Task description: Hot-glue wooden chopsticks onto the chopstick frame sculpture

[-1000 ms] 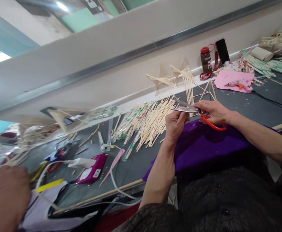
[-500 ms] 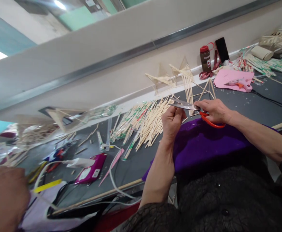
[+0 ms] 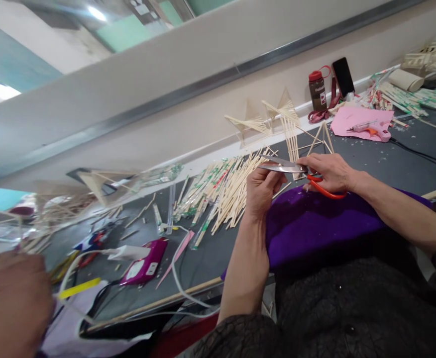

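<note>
My right hand (image 3: 330,171) grips orange-handled scissors (image 3: 296,171) whose steel blades point left toward my left hand. My left hand (image 3: 263,189) is curled into a pinch just under the blade tips; what it holds is hidden by the fingers. Both hands hover over a purple cloth (image 3: 315,223) on my lap at the table's front edge. A heap of wooden sticks (image 3: 225,189) lies on the grey table (image 3: 371,159) just left of my left hand.
Stick-built triangular frames (image 3: 285,117) stand behind the hands by the wall. A pink sheet with a glue gun (image 3: 369,129), a bottle (image 3: 317,89) and a phone (image 3: 343,77) lie at back right. A magenta device (image 3: 143,266) with cables and another person's hand (image 3: 14,298) are at left.
My hands stay together with the scissors, shifting only slightly. The other person's hand at lower left has moved a little.
</note>
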The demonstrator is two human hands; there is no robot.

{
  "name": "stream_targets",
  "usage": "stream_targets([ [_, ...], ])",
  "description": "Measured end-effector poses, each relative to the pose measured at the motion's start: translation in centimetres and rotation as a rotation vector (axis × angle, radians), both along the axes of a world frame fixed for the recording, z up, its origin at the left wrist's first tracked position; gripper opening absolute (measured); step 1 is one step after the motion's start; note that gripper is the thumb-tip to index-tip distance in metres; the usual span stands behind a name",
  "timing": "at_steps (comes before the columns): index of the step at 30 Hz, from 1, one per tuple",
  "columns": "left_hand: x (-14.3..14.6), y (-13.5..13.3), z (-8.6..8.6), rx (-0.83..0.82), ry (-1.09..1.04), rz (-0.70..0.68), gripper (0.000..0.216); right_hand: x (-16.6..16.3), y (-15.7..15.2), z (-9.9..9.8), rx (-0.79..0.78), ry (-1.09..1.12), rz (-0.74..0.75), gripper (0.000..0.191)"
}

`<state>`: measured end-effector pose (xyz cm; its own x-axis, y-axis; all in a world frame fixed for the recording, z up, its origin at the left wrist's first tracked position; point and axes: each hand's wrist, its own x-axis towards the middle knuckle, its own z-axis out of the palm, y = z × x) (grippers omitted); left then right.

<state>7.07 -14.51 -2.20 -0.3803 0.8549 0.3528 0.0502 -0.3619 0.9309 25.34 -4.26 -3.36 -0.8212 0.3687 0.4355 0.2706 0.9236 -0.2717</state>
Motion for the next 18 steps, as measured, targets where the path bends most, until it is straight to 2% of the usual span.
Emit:
stream_targets([
  [9, -0.50, -0.02, -1.00, -0.036, 0.133, -0.015, 0.032, -0.30, 0.31, -0.50, -0.004, 0.012, 0.084, 0.061],
  [18, 0.44, -0.23, -0.53, -0.100, 0.056, -0.080, 0.037, -0.12, 0.90, -0.90, 0.003, 0.015, 0.122, 0.060],
])
